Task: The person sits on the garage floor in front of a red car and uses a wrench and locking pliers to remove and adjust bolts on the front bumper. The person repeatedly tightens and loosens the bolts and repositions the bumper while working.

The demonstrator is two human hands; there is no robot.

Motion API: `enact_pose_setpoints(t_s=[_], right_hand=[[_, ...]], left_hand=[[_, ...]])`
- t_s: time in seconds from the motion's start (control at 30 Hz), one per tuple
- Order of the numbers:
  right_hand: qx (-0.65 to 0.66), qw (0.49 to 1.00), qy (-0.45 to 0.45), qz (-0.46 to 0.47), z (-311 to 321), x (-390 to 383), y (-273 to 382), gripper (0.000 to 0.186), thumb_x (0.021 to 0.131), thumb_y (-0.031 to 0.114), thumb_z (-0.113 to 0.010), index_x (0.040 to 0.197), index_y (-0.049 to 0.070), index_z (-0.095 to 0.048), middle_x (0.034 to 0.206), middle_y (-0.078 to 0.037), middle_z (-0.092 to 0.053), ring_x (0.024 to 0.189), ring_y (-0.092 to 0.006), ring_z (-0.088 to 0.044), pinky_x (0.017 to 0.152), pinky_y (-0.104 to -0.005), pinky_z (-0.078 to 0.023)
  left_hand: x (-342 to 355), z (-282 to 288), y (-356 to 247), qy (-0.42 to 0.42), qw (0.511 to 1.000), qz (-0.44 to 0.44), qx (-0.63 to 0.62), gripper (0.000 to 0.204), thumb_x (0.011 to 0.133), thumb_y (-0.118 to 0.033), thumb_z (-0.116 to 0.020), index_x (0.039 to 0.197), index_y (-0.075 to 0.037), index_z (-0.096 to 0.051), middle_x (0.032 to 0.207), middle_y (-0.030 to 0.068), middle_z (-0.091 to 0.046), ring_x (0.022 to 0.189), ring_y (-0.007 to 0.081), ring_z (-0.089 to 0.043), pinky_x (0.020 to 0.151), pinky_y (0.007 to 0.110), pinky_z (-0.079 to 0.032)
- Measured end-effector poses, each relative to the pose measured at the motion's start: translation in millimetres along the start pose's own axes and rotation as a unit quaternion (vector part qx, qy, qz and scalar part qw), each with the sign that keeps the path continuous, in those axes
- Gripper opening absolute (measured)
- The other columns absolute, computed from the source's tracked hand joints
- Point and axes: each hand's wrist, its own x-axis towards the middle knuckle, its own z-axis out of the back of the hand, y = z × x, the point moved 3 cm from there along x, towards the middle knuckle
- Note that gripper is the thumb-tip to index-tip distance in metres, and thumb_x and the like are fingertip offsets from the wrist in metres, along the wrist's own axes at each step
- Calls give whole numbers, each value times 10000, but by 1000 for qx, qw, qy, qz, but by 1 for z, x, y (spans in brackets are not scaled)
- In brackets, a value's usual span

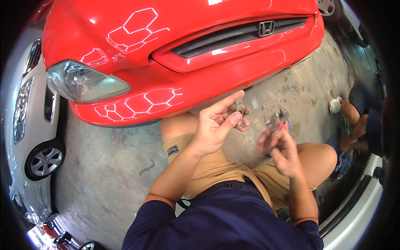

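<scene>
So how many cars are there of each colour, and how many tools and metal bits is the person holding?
Red car: 1
Silver car: 1
White car, only an edge showing: 1
Pliers, in the right hand: 1
Small metal bracket with a bolt, in the left hand: 1
Total: 5

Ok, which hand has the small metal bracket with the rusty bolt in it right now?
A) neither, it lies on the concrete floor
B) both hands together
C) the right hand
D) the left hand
D: the left hand pinches the small metal bracket between thumb and fingers just below the red bumper, while the right hand holds pliers apart from it.
</scene>
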Motion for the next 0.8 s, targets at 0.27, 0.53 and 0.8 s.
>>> enact_pose_setpoints(t_s=[0.27,0.53,0.8], right_hand=[[-321,934,-21,156,4,26,79,204,993,42,-617,1117,9,-459,731,-65,-607,540,-133,-543,525,-285,-416],[-339,919,72,190,-7,41,108,228,960,31,-663,1113,-16,-502,769,-110,-637,637,-200,-627,609,-299,-477],[-293,946,122,67,-20,48,116,225,999,104,-642,1165,-7,-538,793,-71,-639,677,-128,-589,638,-295,-464]], left_hand=[[-1,0,-29,93,986,12,-137,504,1022,-102,-618,1491,-13,-455,1194,139,-677,980,279,-737,779,361,-638],[-7,-16,-34,136,970,16,-202,512,960,-108,-722,1416,-7,-510,1220,111,-672,1050,256,-720,821,361,-628],[-9,-14,-42,103,988,-37,-111,500,949,-39,-722,1411,34,-544,1242,121,-687,1072,190,-702,897,345,-607]])
